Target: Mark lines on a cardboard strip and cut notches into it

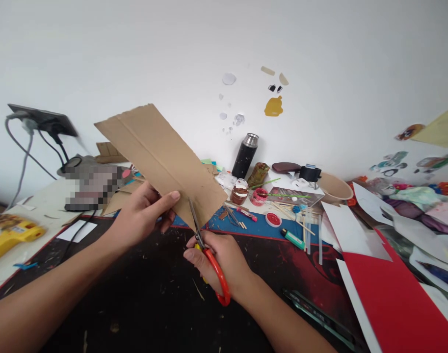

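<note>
A flat piece of brown cardboard (161, 152) with a crease near its upper left end is held up at a slant over the desk. My left hand (144, 213) pinches its lower edge, thumb on the front face and fingers behind. My right hand (224, 260) grips scissors (223, 282) with red handles, a bit of yellow showing at the inner side. The scissor blades point up and lie at the cardboard's lower edge, to the right of my left thumb. Part of the blades is hidden by the cardboard.
A yellow glue gun (17, 238) lies far left. Behind the cardboard are a black flask (245, 158), paint jars (240, 191) and a green marker (293, 239). Red paper (396, 294) covers the right side, near a dark cutter-like tool (315, 314).
</note>
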`<state>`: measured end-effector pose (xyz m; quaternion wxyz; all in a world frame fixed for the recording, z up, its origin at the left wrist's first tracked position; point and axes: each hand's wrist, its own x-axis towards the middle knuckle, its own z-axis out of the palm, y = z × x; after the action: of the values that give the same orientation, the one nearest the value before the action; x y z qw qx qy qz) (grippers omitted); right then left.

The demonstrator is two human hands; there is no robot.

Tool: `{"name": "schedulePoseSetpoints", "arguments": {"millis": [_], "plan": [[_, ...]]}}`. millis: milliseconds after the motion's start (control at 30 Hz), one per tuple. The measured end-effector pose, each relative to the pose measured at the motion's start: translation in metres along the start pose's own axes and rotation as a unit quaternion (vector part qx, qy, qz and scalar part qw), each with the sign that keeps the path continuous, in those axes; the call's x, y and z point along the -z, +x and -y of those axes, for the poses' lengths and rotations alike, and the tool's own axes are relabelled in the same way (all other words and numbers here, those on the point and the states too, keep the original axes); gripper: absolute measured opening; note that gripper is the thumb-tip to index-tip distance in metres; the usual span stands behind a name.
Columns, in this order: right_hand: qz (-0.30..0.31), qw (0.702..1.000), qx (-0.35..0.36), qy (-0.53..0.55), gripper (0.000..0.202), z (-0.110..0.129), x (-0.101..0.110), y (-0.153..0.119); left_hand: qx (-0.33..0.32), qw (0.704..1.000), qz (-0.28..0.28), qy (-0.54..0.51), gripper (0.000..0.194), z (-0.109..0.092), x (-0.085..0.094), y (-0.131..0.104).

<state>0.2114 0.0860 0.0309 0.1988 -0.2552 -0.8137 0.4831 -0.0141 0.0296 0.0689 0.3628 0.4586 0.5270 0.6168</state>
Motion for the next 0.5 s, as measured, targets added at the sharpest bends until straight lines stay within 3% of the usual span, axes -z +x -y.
{"name": "schedulePoseSetpoints", "arguments": {"millis": [233,500], "plan": [[0.003,0.999,-0.031,0.044,0.056,-0.0017,-0.0021,0.0,-0.01,1.0,-0.011,0.02,0.046,0.0052,-0.0008,0.0002],[-0.006,1.0,-0.018,0.009,0.042,0.0,-0.0004,0.0001,0.001,1.0,-0.01,-0.002,0.044,0.0098,-0.0005,0.0022]]}}
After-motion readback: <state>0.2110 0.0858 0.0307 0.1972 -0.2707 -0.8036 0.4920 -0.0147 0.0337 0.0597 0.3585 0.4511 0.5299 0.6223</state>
